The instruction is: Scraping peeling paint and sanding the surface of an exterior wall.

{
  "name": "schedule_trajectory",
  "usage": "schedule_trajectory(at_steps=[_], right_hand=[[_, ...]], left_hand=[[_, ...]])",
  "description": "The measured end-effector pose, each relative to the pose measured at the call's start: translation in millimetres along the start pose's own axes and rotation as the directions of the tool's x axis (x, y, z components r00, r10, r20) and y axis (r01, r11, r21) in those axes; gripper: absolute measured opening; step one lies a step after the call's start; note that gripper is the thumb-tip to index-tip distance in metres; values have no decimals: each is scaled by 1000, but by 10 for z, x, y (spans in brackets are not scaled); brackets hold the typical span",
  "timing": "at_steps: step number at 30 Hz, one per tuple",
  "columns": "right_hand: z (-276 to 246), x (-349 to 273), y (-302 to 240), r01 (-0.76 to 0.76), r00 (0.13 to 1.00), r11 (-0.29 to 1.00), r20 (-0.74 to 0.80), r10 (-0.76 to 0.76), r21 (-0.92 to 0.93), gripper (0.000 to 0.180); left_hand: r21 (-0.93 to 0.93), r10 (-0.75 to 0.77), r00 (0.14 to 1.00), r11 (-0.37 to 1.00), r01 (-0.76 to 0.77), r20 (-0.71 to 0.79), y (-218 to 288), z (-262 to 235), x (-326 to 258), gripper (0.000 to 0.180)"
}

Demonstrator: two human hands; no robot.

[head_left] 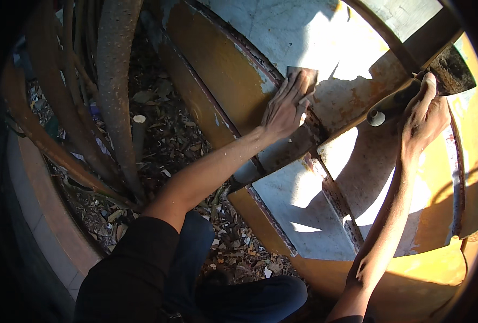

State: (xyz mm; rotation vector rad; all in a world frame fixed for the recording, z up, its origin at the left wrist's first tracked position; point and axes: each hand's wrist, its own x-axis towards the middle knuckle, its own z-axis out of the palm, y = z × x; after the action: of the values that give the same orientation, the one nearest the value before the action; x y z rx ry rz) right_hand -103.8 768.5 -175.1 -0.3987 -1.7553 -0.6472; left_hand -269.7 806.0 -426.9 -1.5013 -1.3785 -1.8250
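Observation:
My left hand [287, 105] presses a small brown square sheet, which looks like sandpaper [310, 71], against a curved, ribbed panel [346, 102]. Its fingers lie close together over the sheet, beside a raised rib with flaking paint. In my right hand [424, 121] is a paint scraper [396, 103] with a dark handle and a metal knob at its end. The scraper's wide, stained blade [453, 70] points to the upper right, over the panel. Bare whitish patches and ochre paint cover the panel, with hard shadows across it.
Several tree trunks [115, 70] rise close on the left. Dry leaves and paint flakes litter the ground [158, 129] beneath them. A curved paved edge [45, 215] runs along the far left. My bent knees [255, 296] are just below the panel's lower edge.

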Motion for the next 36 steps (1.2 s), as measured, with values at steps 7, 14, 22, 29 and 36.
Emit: schedule_trajectory(at_steps=[7, 14, 22, 29, 36], right_hand=[[101, -73, 79, -91, 994, 995, 59, 93, -42, 50], [54, -33, 39, -54, 996, 994, -61, 60, 97, 53], [70, -23, -50, -124, 992, 992, -2, 124, 4, 47], [28, -58, 79, -164, 985, 985, 55, 166, -45, 38], [55, -68, 79, -183, 980, 983, 76, 183, -11, 39]], left_hand=[[269, 3, 999, 963, 11, -49, -388, -211, 162, 52], [-54, 322, 879, 944, -325, 352, -62, 13, -186, 33], [-144, 169, 942, 981, -131, 289, 108, -13, -82, 43], [-265, 113, 952, 964, -36, 284, 501, -4, 857, 80], [-81, 250, 957, 967, -240, 148, 125, 55, 189, 73]])
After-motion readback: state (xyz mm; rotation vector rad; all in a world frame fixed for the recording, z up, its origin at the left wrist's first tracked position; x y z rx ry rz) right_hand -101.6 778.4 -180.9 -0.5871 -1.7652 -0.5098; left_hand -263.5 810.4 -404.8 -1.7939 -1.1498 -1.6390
